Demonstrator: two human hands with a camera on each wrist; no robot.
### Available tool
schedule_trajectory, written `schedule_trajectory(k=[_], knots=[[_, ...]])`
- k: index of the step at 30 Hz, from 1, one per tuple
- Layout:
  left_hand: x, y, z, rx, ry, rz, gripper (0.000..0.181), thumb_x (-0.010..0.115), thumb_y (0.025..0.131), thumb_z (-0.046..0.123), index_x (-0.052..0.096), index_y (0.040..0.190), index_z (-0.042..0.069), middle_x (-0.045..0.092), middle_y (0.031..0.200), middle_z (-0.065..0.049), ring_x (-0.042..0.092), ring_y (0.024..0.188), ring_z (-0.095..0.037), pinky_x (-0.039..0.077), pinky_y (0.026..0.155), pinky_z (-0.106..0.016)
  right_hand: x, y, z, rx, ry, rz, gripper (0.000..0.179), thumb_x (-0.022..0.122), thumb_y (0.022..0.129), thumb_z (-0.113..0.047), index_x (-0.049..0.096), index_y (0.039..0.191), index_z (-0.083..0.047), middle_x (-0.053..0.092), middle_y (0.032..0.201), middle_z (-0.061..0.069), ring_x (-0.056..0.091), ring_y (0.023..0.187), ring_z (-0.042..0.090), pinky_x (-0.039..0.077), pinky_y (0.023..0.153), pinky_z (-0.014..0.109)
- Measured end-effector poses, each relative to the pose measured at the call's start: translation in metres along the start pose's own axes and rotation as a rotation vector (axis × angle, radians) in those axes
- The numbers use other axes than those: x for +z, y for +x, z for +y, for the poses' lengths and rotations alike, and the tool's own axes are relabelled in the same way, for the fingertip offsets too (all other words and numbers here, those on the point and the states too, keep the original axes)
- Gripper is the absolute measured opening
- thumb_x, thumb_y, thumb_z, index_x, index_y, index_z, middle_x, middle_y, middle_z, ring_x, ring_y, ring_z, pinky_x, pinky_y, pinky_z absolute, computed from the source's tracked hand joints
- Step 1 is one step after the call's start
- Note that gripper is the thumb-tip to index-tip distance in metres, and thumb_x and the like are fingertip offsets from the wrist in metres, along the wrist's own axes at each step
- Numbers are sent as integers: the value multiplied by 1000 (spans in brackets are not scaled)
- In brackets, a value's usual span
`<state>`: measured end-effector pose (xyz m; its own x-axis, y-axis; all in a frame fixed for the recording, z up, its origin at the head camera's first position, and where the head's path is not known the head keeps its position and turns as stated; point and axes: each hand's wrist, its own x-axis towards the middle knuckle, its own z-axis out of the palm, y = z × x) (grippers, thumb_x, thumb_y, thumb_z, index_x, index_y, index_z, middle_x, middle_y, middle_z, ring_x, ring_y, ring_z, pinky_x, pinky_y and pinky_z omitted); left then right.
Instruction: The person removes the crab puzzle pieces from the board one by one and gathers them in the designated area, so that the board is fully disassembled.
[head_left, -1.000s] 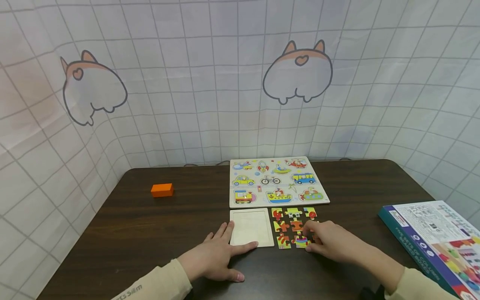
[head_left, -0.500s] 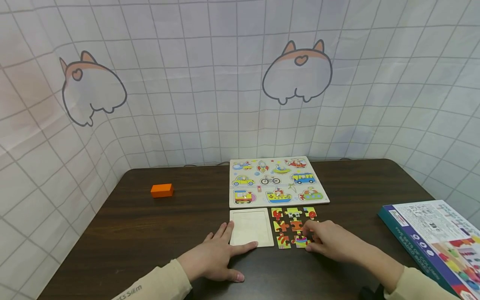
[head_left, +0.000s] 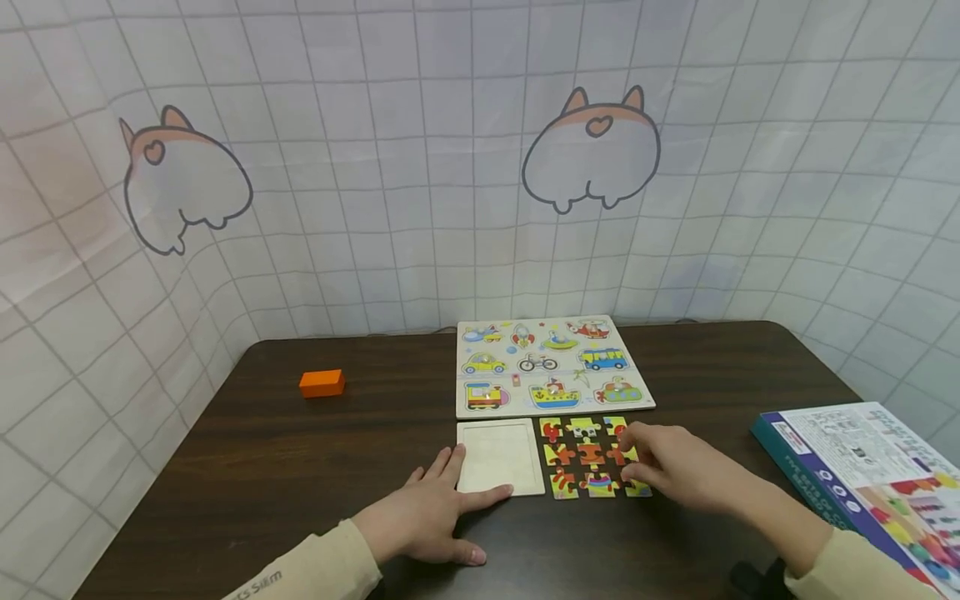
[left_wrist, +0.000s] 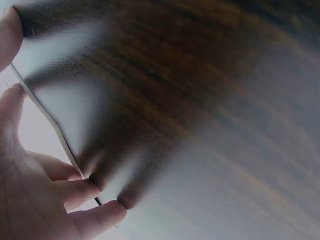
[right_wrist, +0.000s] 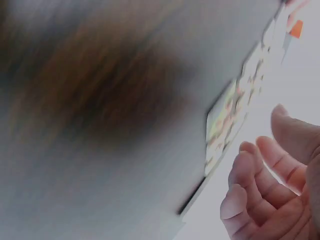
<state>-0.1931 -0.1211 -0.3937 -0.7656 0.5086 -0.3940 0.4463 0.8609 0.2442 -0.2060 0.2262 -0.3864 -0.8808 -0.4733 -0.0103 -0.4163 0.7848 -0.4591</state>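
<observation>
My left hand lies with spread, straight fingers on the left and front rim of a square wooden puzzle tray. In the left wrist view, the fingers of that hand reach over the tray's edge. Several jigsaw pieces sit in rows right of the tray, slightly apart. Over their right column hovers my right hand, partly hiding some pieces. Its thumb and bent fingers stand apart with nothing between them, as the right wrist view of the hand also shows.
Behind the tray lies a peg puzzle board with vehicle pictures. An orange block sits at the left. A flat colourful box occupies the right side of the dark table. A gridded curtain hangs behind.
My right hand has lifted off the bottom row of jigsaw pieces and moved slightly right and away from me; its fingers have parted. The left hand stays put. The head view shifts a little.
</observation>
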Motion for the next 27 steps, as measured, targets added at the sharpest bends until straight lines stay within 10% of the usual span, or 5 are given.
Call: schedule_trajectory(k=[4, 9, 27], knots=[[0, 2, -4, 13, -8, -1, 76, 75, 85, 59, 36, 150, 60, 10, 170, -24, 14, 157, -44, 27, 118, -67, -6, -3, 7, 43, -99, 80, 45, 70, 97, -37, 64, 129, -6, 68, 116, 9, 67, 103, 23, 57, 84, 44], [3, 3, -12, 31, -26, 1, 75, 74, 86, 58, 36, 151, 59, 9, 170, -26, 14, 157, -46, 28, 117, -69, -8, -5, 12, 81, -164, 126, 73, 67, 95, -51, 50, 149, -4, 47, 151, 29, 50, 135, 51, 46, 102, 66], [13, 2, -25, 51, -75, 20, 79, 76, 85, 57, 33, 152, 60, 7, 169, -28, 13, 156, -49, 28, 115, -71, -5, -1, 20, 161, -226, 116, 87, 60, 96, -61, 33, 160, -10, 26, 164, 31, 24, 149, 57, 24, 108, 80]])
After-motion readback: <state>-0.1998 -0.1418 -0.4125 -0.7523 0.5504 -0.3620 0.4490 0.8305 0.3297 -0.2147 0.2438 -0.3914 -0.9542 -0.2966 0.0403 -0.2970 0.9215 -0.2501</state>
